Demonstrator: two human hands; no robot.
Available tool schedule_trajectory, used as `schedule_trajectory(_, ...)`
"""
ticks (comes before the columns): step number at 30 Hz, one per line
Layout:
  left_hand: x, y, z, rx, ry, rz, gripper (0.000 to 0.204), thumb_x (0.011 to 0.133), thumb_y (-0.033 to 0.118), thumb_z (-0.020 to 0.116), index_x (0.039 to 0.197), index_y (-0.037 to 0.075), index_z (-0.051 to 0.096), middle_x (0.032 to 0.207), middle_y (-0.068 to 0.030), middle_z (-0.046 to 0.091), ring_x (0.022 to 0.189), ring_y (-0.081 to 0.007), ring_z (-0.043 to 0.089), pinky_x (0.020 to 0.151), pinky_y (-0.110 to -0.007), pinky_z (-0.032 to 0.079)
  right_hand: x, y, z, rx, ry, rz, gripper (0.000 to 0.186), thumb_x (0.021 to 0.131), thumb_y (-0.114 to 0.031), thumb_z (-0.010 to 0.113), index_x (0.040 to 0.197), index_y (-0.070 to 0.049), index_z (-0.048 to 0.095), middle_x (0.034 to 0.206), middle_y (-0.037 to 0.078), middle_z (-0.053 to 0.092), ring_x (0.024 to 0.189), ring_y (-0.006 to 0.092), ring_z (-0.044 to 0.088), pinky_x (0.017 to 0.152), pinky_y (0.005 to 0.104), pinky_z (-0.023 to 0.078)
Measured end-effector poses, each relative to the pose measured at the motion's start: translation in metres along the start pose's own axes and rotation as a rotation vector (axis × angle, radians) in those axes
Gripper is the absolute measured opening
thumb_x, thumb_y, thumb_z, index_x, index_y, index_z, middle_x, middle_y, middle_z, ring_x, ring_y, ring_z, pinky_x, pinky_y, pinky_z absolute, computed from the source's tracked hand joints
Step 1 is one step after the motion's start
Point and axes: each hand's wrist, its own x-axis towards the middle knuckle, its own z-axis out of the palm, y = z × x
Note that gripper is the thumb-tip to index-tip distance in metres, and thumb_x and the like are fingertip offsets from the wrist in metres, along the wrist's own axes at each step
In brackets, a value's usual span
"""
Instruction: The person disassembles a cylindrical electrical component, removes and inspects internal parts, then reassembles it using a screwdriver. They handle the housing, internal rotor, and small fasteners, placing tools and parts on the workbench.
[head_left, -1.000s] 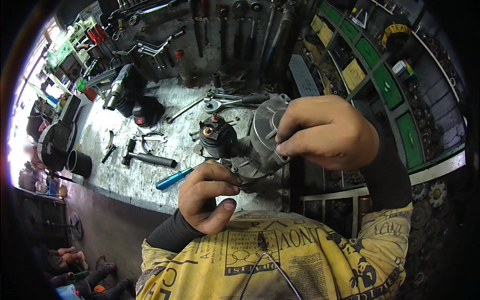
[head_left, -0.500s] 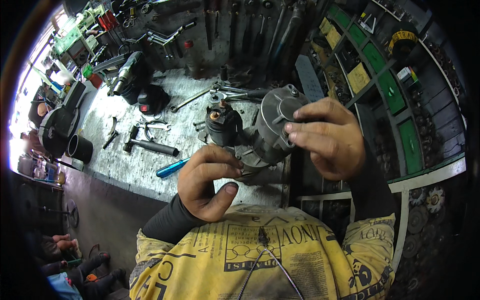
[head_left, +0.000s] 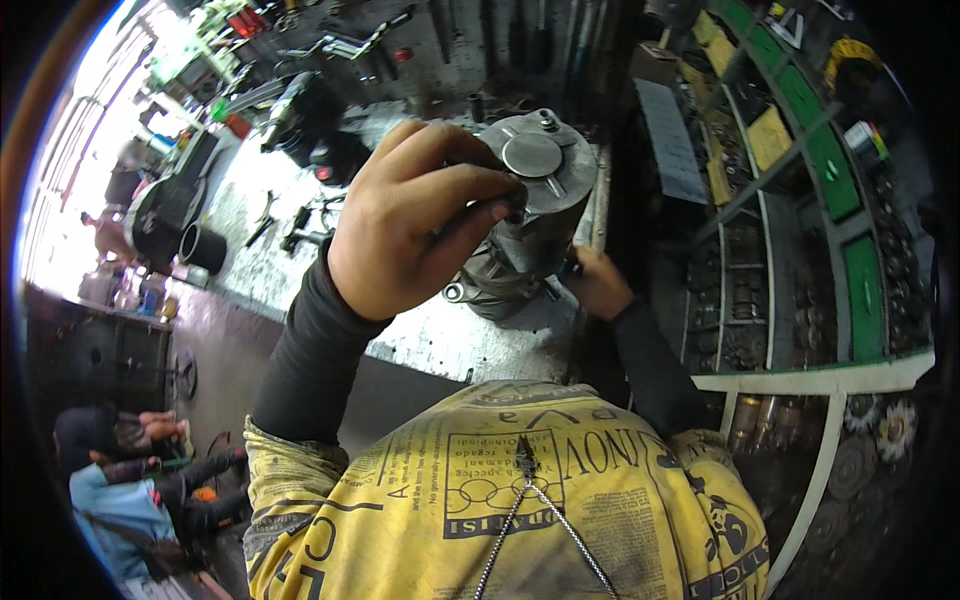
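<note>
A grey cylindrical motor housing (head_left: 540, 190) with a round metal end cap stands upright near the front edge of the workbench (head_left: 440, 335). My left hand (head_left: 415, 220) is raised and wraps over its left side, with the fingertips pressed against the rim of the end cap. My right hand (head_left: 598, 283) sits lower, gripping the housing's base from the right. Much of the housing's lower body is hidden behind my left hand.
Hand tools (head_left: 285, 225) and a black cylinder (head_left: 203, 247) lie on the bench's left part. Shelves with green and yellow bins (head_left: 800, 150) rise at the right. Tools hang on the back wall (head_left: 480, 40). People (head_left: 120, 470) crouch on the floor at lower left.
The motor housing has been turned upright, end cap facing up. My left hand rose from below it to grip its top; my right hand dropped from the top to its base.
</note>
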Motion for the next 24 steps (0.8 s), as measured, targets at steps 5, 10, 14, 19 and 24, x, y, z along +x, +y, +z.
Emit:
schedule_trajectory(5, 0.011, 0.006, -0.011, 0.001, -0.2, -0.151, 0.013, 0.076, 0.006, 0.073, 0.088, 0.004, 0.068, 0.083, -0.0108, 0.057, 0.081, -0.0316, 0.059, 0.069, -0.039, 0.048, -0.015, 0.03, 0.031, -0.187, 0.134, -0.167, 0.042, 0.075, -0.015, 0.07, 0.114, -0.008, 0.055, 0.098, 0.016, 0.054, 0.097, 0.0388, 0.055, 0.079, 0.0482, 0.047)
schedule_trajectory(10, 0.026, 0.016, -0.015, 0.025, -0.275, -0.239, 0.013, 0.076, 0.008, 0.074, 0.086, 0.002, 0.069, 0.085, -0.0126, 0.058, 0.08, -0.0337, 0.061, 0.071, -0.042, 0.049, 0.004, 0.023, 0.042, -0.249, 0.151, -0.212, 0.03, 0.074, -0.016, 0.07, 0.098, -0.005, 0.055, 0.096, 0.016, 0.053, 0.092, 0.0387, 0.054, 0.078, 0.0488, 0.046)
schedule_trajectory(14, 0.026, 0.019, -0.013, 0.061, -0.268, -0.3, 0.012, 0.075, 0.009, 0.074, 0.085, 0.003, 0.069, 0.086, -0.0134, 0.059, 0.082, -0.0339, 0.062, 0.072, -0.041, 0.05, -0.007, 0.006, 0.028, -0.076, 0.192, -0.226, 0.018, 0.076, -0.016, 0.07, 0.087, -0.005, 0.061, 0.085, 0.016, 0.059, 0.08, 0.0356, 0.059, 0.068, 0.0465, 0.048)
schedule_trajectory(19, 0.019, 0.012, -0.012, 0.003, -0.25, -0.281, 0.013, 0.075, 0.003, 0.074, 0.086, 0.002, 0.068, 0.091, -0.0125, 0.059, 0.085, -0.0288, 0.061, 0.075, -0.037, 0.049, -0.044, -0.045, 0.027, 0.237, -0.308, -0.632, 0.016, 0.076, -0.015, 0.071, 0.086, -0.005, 0.064, 0.078, 0.012, 0.061, 0.073, 0.0313, 0.062, 0.066, 0.0431, 0.051)
schedule_trajectory(24, 0.015, 0.009, -0.012, 0.02, -0.2, -0.256, 0.015, 0.073, 0.01, 0.076, 0.085, 0.004, 0.07, 0.086, -0.0133, 0.058, 0.084, -0.033, 0.061, 0.072, -0.042, 0.049, 0.004, -0.126, 0.142, 0.058, -0.292, -0.903, 0.027, 0.077, -0.01, 0.066, 0.103, -0.005, 0.065, 0.092, 0.013, 0.06, 0.09, 0.0292, 0.061, 0.077, 0.0414, 0.051)
